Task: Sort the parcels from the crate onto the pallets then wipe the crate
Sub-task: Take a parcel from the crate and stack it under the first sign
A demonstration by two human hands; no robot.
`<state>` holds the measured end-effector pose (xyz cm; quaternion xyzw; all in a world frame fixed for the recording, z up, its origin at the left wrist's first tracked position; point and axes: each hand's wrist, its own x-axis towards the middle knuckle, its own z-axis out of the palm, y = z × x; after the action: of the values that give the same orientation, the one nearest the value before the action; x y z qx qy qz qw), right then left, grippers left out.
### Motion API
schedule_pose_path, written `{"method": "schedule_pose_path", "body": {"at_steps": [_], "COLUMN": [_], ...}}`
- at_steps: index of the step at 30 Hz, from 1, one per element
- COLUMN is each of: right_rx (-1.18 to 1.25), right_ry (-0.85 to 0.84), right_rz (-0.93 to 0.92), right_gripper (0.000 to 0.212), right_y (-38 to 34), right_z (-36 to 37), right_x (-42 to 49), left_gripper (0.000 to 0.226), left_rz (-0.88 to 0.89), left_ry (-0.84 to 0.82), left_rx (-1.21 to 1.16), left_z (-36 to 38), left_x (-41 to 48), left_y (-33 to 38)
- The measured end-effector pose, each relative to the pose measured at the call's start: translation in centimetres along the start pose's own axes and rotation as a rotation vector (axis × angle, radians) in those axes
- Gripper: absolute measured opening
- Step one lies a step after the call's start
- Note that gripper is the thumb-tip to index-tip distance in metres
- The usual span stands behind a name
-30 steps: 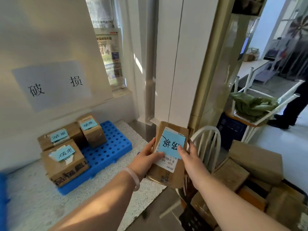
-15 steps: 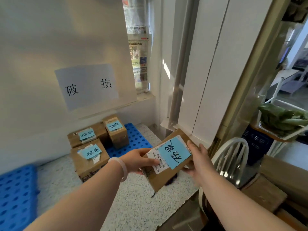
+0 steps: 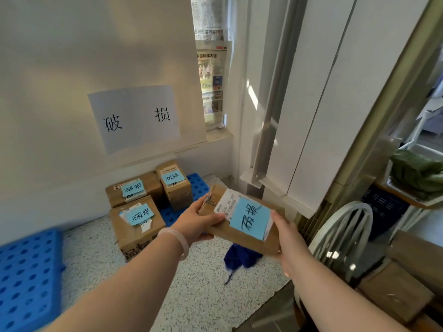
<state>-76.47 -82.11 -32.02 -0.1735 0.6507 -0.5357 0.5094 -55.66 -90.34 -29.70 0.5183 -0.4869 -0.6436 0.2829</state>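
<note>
A brown parcel with a blue note lies nearly flat between the left hand and right hand, near three noted parcels huddled on a blue pallet; a second pallet lies left

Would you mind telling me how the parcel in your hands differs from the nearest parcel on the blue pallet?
The held parcel is flat and thin; the pallet parcel is a taller block. The held parcel is in the air, gripped by the left hand and right hand; the pallet parcel rests on the blue pallet. The held parcel's note lies sideways; the pallet parcel's reads nearly upright. Both are brown cardboard with a blue handwritten note.
</note>
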Motion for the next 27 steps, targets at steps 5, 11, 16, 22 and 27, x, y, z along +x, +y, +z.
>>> {"method": "schedule_pose_path", "body": {"at_steps": [5, 11, 16, 22, 27], "right_rx": [-0.017, 0.081, -0.185, -0.449, -0.526], "right_ry": [-0.11, -0.114, -0.195, -0.238, -0.256], "right_rz": [0.013, 0.056, 0.02, -0.129, -0.192], "right_gripper": [0.055, 0.041, 0.049, 0.073, 0.073], "right_y": [-0.2, 0.8, 2.0, 1.8, 1.7], "right_z": [0.0, 2.4, 4.3, 7.5, 10.7], "right_x": [-0.2, -0.5, 0.0, 0.7, 1.0], "left_gripper": [0.096, 0.125, 0.121, 0.106, 0.11], "left_rz": [0.103, 0.244, 0.272, 0.2, 0.233], "left_ry": [0.116, 0.089, 0.051, -0.011, -0.013], "left_rx": [0.07, 0.161, 0.306, 0.226, 0.287], "left_z": [-0.2, 3.0, 1.4, -2.2, -5.0], "left_x": [0.3, -0.6, 0.1, 0.3, 1.2], "left_y": [0.7, -2.4, -3.4, -4.0, -5.1]}}
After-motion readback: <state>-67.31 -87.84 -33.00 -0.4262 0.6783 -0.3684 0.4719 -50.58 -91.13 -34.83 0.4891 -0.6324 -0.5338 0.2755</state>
